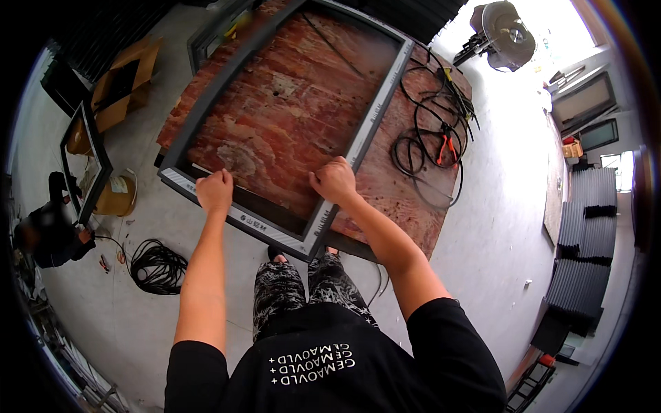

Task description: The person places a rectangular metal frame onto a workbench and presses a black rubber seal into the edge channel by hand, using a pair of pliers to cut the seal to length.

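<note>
A large dark grey window frame (378, 110) lies on a reddish wood-patterned tabletop (289, 103), with its near corner jutting past the table's front edge. Printed protective film strips run along its near and right bars. My left hand (215, 191) is closed on the near bar, left of its middle. My right hand (335, 180) grips the inner side of the right bar, fingers curled over it. What lies under the fingers of both hands is hidden.
Coiled black cables and orange-handled pliers (446, 148) lie on the table's right side. A floor fan (505, 38) stands at far right. On the left are a cable coil (158, 267), a bucket (117, 195), a cardboard box (127, 82) and another person (51, 230) holding a frame.
</note>
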`<state>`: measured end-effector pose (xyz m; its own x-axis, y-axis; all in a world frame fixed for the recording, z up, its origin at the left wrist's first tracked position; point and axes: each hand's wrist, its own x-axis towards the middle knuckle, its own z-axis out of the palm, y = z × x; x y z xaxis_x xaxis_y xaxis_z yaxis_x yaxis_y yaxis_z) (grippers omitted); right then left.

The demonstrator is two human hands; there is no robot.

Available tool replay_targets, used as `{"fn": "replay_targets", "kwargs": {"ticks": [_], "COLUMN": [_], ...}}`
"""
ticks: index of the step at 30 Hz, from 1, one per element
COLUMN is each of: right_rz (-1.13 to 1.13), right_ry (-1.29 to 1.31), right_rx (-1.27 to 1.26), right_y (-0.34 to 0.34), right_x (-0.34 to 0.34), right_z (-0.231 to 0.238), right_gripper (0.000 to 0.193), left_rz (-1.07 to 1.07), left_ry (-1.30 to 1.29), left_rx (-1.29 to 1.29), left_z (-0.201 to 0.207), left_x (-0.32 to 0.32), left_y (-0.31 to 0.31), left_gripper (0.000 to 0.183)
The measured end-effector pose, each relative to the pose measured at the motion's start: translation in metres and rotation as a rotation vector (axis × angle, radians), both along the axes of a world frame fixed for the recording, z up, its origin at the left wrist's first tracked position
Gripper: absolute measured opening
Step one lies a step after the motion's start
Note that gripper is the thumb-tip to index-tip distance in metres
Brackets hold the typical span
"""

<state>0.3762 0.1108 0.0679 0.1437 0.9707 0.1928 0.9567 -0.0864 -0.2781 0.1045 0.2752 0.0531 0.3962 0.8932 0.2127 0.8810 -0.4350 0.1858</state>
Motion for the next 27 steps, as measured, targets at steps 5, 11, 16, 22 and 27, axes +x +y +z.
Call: {"fn": "replay_targets", "kwargs": {"ticks": [5, 11, 16, 22, 27], "right_rz": [0.02, -0.085, -0.403, -0.615, -0.712], "right_ry": [0.041, 0.351, 0.087, -0.207, -0.22], "right_rx": [0.053, 0.267, 0.336, -0.331, -0.621], "right_y": [0.002, -0.009, -0.035, -0.054, -0.074], "right_x": [0.002, 0.051, 0.218, 0.368, 0.412], "right_z": [0.004, 0.022, 0.007, 0.025, -0.006], "right_gripper": [0.04, 0.034, 0.025, 0.049, 0.066], "left_rz": [-0.025, 0.021, 0.123, 0.182, 0.186], "left_ry": [0.102, 0.096, 0.061, 0.009, -0.049], "left_rx": [0.071, 0.103, 0.055, -0.001, -0.033], "left_z": [-0.001, -0.008, 0.0, 0.008, 0.01], "left_x": [0.009, 0.067, 0.084, 0.082, 0.079], "left_y": [-0.01, -0.109, -0.118, -0.122, -0.116], "left_gripper": [0.033, 0.026, 0.026, 0.025, 0.023]}}
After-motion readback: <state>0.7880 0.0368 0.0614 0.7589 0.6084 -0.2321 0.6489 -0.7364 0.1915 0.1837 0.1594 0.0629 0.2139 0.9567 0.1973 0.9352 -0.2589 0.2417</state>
